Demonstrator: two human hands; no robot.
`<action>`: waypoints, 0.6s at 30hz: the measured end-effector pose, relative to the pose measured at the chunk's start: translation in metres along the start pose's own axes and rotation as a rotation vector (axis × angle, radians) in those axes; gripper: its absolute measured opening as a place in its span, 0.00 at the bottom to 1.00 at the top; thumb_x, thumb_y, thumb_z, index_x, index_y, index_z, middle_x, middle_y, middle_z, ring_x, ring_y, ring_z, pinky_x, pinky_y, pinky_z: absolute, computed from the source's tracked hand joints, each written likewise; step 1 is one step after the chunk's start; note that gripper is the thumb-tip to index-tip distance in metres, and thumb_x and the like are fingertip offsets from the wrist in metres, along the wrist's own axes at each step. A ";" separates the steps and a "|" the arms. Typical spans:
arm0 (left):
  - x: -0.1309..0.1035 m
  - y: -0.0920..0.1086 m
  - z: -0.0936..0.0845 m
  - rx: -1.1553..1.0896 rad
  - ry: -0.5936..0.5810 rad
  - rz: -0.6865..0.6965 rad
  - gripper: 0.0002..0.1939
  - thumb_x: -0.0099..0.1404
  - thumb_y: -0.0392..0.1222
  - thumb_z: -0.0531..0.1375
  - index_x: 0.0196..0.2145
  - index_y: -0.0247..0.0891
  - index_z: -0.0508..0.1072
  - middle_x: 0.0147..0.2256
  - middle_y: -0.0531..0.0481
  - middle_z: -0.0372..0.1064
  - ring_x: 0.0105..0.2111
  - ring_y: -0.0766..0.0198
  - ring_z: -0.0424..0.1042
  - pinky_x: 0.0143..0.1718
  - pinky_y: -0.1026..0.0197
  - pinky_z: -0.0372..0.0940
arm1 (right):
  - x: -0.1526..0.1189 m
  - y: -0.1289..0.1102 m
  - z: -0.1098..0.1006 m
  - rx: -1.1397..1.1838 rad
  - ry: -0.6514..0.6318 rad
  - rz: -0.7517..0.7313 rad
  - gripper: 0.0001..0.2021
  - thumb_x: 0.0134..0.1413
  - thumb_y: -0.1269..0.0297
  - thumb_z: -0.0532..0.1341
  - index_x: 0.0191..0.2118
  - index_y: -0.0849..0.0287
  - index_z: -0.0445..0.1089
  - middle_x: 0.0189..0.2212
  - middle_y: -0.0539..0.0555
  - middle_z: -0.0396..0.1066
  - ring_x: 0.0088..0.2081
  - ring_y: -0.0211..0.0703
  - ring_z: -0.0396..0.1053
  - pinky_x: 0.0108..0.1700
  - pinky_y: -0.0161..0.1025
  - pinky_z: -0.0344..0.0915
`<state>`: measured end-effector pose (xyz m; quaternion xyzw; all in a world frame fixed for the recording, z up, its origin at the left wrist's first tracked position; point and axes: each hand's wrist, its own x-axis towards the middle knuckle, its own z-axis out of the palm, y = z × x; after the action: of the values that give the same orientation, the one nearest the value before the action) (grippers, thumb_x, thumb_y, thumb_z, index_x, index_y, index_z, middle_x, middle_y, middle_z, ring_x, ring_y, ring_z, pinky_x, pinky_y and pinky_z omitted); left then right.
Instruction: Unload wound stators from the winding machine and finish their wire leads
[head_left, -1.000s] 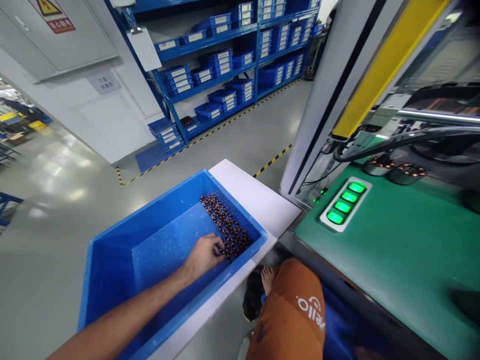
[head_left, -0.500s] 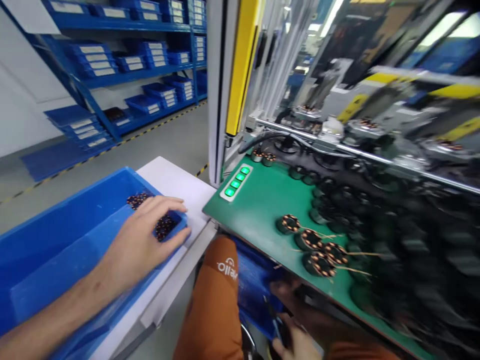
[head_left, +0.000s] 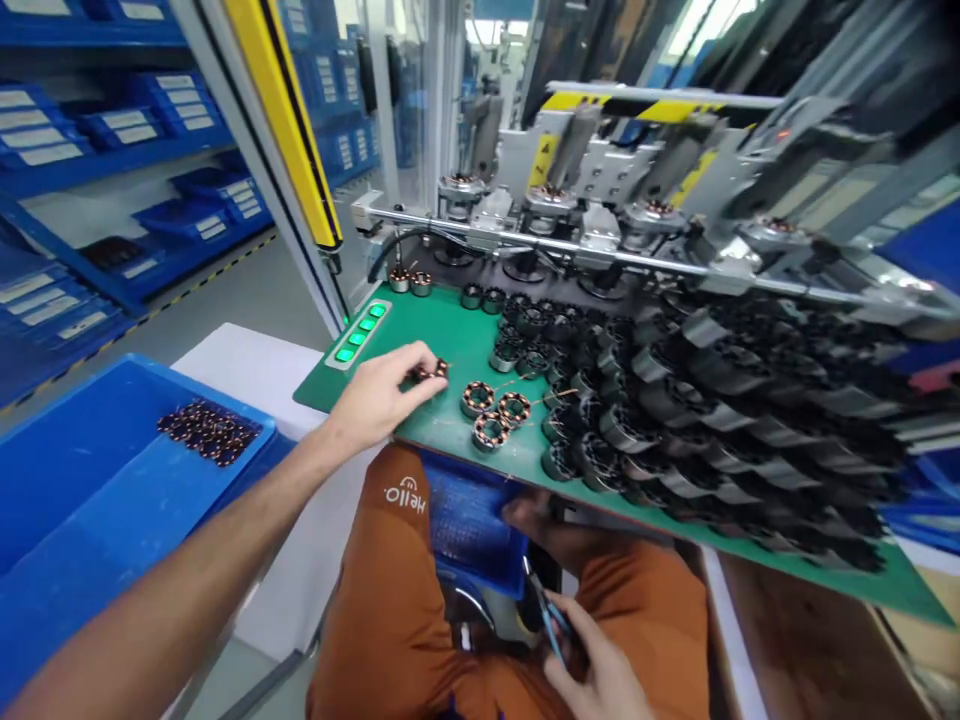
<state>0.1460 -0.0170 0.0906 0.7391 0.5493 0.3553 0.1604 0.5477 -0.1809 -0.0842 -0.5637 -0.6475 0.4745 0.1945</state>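
My left hand (head_left: 380, 397) is closed around a copper-wound motor stator (head_left: 437, 370) at the front left of the green mat (head_left: 412, 325). Its fingers partly cover that stator. Just to the right, three more wound stators (head_left: 491, 430) sit close together with thin wire ends sticking out. Low over my lap, my right hand (head_left: 596, 665) grips blue-handled pliers (head_left: 553, 625), their tips pointing up and away from me.
Many dark stator cores (head_left: 630, 430) stand in rows on the mat's right. Behind are a metal rail (head_left: 555, 243) and winding spindles. A blue bin (head_left: 135, 375) with wound stators is at left, beside green-lit buttons (head_left: 360, 332). Another blue bin (head_left: 476, 515) sits below the mat.
My left hand has moved right from the blue bin to the mat and taken hold of one stator from the group. The view has swung right. My right hand still holds the pliers.
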 end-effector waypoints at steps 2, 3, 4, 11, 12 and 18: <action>-0.018 0.021 -0.004 -0.025 0.081 -0.026 0.06 0.82 0.44 0.64 0.44 0.43 0.75 0.42 0.52 0.78 0.39 0.62 0.78 0.42 0.60 0.73 | -0.012 -0.003 -0.002 0.025 0.049 -0.002 0.25 0.57 0.62 0.67 0.60 0.57 0.84 0.40 0.54 0.86 0.38 0.48 0.85 0.45 0.38 0.82; -0.028 0.036 -0.004 -0.025 0.108 -0.028 0.04 0.81 0.42 0.65 0.44 0.43 0.77 0.43 0.52 0.78 0.39 0.63 0.78 0.39 0.62 0.72 | -0.018 -0.008 -0.002 0.036 0.083 -0.008 0.26 0.57 0.62 0.67 0.61 0.57 0.84 0.40 0.55 0.86 0.38 0.49 0.85 0.44 0.39 0.82; -0.040 0.052 -0.003 -0.017 0.132 -0.015 0.04 0.79 0.40 0.66 0.42 0.43 0.78 0.43 0.52 0.77 0.39 0.64 0.77 0.37 0.63 0.71 | -0.024 -0.015 -0.002 0.045 0.109 -0.018 0.27 0.57 0.63 0.67 0.62 0.57 0.84 0.43 0.56 0.87 0.40 0.49 0.86 0.45 0.40 0.83; -0.098 0.136 0.035 0.057 0.174 0.114 0.07 0.71 0.31 0.69 0.39 0.43 0.76 0.46 0.53 0.78 0.43 0.69 0.78 0.45 0.66 0.74 | -0.047 -0.104 -0.014 0.083 0.140 -0.156 0.26 0.73 0.64 0.63 0.72 0.44 0.78 0.65 0.56 0.83 0.65 0.51 0.82 0.67 0.48 0.78; -0.101 0.141 0.039 0.056 0.179 0.111 0.07 0.72 0.32 0.69 0.40 0.42 0.76 0.47 0.53 0.78 0.43 0.69 0.77 0.45 0.66 0.73 | -0.046 -0.117 -0.017 0.105 0.148 -0.188 0.26 0.74 0.64 0.62 0.72 0.44 0.77 0.63 0.56 0.84 0.61 0.49 0.83 0.65 0.45 0.79; -0.108 0.151 0.044 0.080 0.237 0.116 0.13 0.74 0.44 0.77 0.40 0.44 0.77 0.46 0.53 0.78 0.42 0.66 0.78 0.39 0.63 0.72 | -0.040 -0.155 -0.028 0.182 0.162 -0.326 0.27 0.74 0.68 0.62 0.73 0.41 0.75 0.64 0.53 0.83 0.60 0.45 0.82 0.63 0.38 0.79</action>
<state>0.2664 -0.1623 0.1171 0.7284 0.5343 0.4267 0.0440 0.4967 -0.1933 0.0693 -0.4680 -0.6668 0.4462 0.3704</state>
